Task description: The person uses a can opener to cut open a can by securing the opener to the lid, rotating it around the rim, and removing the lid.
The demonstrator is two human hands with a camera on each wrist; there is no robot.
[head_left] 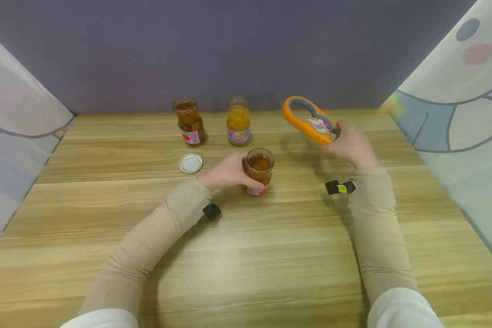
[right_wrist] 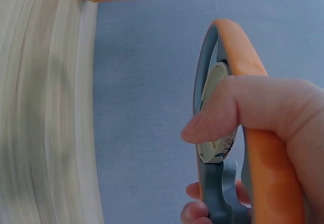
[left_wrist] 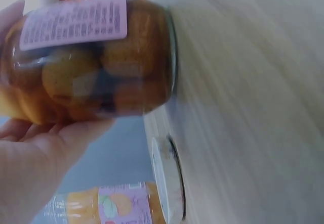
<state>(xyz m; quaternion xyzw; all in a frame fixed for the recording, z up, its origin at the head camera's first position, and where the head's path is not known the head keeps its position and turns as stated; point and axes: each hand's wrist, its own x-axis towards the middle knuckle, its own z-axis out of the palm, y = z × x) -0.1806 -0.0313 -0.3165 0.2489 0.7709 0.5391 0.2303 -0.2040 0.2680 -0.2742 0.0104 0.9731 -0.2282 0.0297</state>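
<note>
My left hand (head_left: 229,172) grips a lidless glass jar (head_left: 259,175) of brown fruit in syrup, its thumb across the front near the pink label. In the left wrist view round fruit pieces show through the glass, and the jar's base is right at the table. Off to the right, my right hand (head_left: 351,145) holds an orange and grey jar opener (head_left: 307,129) above the table. A patterned jar lid (head_left: 319,125) sits inside the opener's loop. From the right wrist camera, the thumb (right_wrist: 215,110) lies over that lid's edge.
Behind the gripped jar stand a second lidless jar of brown fruit (head_left: 190,122) and a lidless jar of yellow fruit (head_left: 238,123). A loose lid (head_left: 190,163) lies left of my left hand on the wooden table (head_left: 246,255). A grey-purple wall (head_left: 238,50) rises behind.
</note>
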